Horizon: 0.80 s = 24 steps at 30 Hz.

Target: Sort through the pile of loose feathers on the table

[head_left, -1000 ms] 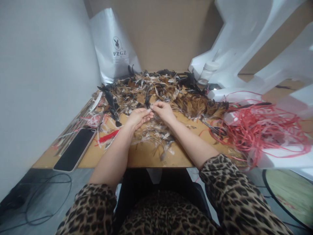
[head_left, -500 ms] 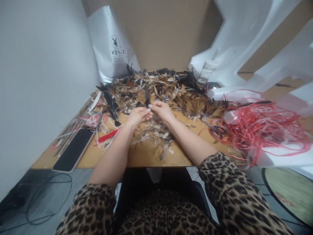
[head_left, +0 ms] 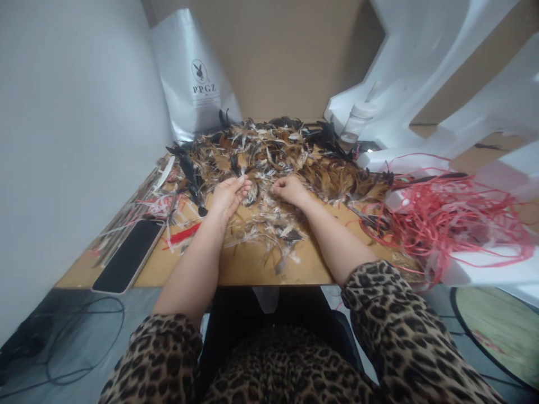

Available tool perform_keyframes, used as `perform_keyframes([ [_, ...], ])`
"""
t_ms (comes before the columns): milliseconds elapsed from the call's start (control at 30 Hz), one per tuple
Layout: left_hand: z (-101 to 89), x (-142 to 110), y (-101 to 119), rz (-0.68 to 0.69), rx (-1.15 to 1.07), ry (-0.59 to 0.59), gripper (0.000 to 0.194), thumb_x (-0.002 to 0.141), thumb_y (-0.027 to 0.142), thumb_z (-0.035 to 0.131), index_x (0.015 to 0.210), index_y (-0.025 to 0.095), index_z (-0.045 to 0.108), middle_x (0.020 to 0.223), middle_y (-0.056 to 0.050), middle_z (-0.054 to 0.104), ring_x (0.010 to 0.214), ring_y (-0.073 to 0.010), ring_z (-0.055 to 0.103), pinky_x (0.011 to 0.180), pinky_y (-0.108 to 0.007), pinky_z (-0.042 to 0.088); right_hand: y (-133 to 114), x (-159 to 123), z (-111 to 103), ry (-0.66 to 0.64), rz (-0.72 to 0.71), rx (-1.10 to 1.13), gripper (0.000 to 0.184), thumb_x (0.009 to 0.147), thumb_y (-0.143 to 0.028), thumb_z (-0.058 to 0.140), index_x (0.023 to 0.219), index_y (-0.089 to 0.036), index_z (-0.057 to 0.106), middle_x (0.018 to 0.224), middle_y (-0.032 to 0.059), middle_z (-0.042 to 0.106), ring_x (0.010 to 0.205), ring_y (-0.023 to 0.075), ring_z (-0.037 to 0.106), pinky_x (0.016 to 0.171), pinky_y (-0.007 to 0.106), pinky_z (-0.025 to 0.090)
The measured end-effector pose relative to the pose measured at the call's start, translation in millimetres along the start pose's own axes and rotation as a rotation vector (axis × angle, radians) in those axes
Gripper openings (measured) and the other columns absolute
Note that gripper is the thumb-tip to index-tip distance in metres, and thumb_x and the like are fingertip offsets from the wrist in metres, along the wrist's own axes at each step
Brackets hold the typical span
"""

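A big heap of brown, black and white feathers point(head_left: 286, 154) covers the back half of a wooden table point(head_left: 252, 266). My left hand point(head_left: 227, 195) rests at the heap's near edge, fingers curled around a small bunch of feathers point(head_left: 251, 193). My right hand point(head_left: 288, 189) lies a little to the right, fingers curled down into the loose feathers; what it holds is hidden. A hand's width separates the two hands. Both forearms reach out from leopard-print sleeves.
A phone point(head_left: 128, 257) lies at the table's left front beside red and white strips point(head_left: 183, 234). A tangle of red string point(head_left: 446, 219) fills the right side. A silver bag point(head_left: 194, 78), a small clear bottle point(head_left: 356, 124) and white foam pieces point(head_left: 421, 67) stand behind.
My hands were joined, pinching a dark feather together above the heap. They have since parted and dropped onto the feathers, the left going left, the right staying near the middle.
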<state>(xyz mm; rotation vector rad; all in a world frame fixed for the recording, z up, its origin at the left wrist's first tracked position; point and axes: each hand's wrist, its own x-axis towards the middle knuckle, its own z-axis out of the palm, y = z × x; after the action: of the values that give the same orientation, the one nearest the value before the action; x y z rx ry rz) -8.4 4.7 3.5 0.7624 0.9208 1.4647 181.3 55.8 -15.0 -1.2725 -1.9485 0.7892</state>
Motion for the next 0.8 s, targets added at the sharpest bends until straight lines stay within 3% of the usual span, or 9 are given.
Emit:
perform_keyframes([
  [133, 0.7, -0.8, -1.3, -0.004, 0.019, -0.008, 0.011, 0.07, 0.017, 0.065, 0.077, 0.008, 0.063, 0.069, -0.005, 0.066, 0.056, -0.005, 0.059, 0.051, -0.012, 0.045, -7.9, -3.4, 4.6, 0.055, 0.075, -0.203, 0.034, 0.068, -0.044, 0.052, 0.053, -0.015, 0.059, 0.047, -0.0004, 0.049, 0.049, 0.0102, 0.041, 0.051, 0.024, 0.029],
  [233, 2.2, -1.9, -2.1, -0.014, 0.027, -0.016, 0.011, 0.07, 0.017, 0.064, 0.078, 0.008, 0.063, 0.069, -0.006, 0.066, 0.056, -0.0051, 0.059, 0.052, -0.013, 0.045, -17.3, -5.6, 13.1, 0.068, 0.106, -0.284, 0.036, 0.067, -0.051, 0.053, 0.056, -0.018, 0.061, 0.05, 0.0021, 0.051, 0.051, 0.0123, 0.043, 0.054, 0.025, 0.03],
  [433, 1.6, -2.0, -2.2, -0.022, 0.008, -0.03, 0.01, 0.071, 0.016, 0.064, 0.077, 0.008, 0.063, 0.068, -0.006, 0.066, 0.055, -0.0054, 0.059, 0.052, -0.013, 0.046, -22.8, -5.4, 23.9, 0.048, 0.115, -0.295, 0.01, 0.063, -0.027, 0.059, 0.059, -0.019, 0.062, 0.062, 0.006, 0.06, 0.062, 0.0163, 0.052, 0.062, 0.027, 0.035],
  [533, 0.8, -1.0, -2.1, -0.034, -0.028, -0.045, 0.01, 0.071, 0.015, 0.064, 0.078, 0.008, 0.063, 0.069, -0.006, 0.066, 0.055, -0.0055, 0.06, 0.051, -0.013, 0.046, -20.4, -4.7, 17.4, 0.056, 0.135, -0.064, 0.014, 0.063, -0.028, 0.058, 0.059, -0.016, 0.062, 0.054, 0.0015, 0.056, 0.052, 0.0113, 0.047, 0.055, 0.024, 0.034],
  [633, 1.3, -0.9, -2.4, -0.066, -0.046, -0.049, 0.009, 0.072, 0.013, 0.063, 0.078, 0.007, 0.062, 0.071, -0.006, 0.067, 0.056, -0.006, 0.06, 0.05, -0.012, 0.046, -21.1, -4.4, 8.1, 0.055, 0.22, 0.339, 0.02, 0.061, -0.034, 0.06, 0.065, -0.014, 0.061, 0.048, -0.0031, 0.05, 0.042, 0.0063, 0.037, 0.045, 0.021, 0.028],
  [800, 4.0, -4.6, -4.2, -0.181, -0.022, -0.098, 0.01, 0.072, 0.011, 0.062, 0.08, 0.005, 0.062, 0.079, -0.011, 0.068, 0.06, -0.0088, 0.063, 0.052, -0.014, 0.048, -32.8, -5.5, 2.1, 0.078, 0.204, 0.795, 0.023, 0.056, -0.033, 0.066, 0.063, -0.014, 0.056, 0.053, -0.0024, 0.054, 0.041, 0.0037, 0.034, 0.041, 0.019, 0.022],
])
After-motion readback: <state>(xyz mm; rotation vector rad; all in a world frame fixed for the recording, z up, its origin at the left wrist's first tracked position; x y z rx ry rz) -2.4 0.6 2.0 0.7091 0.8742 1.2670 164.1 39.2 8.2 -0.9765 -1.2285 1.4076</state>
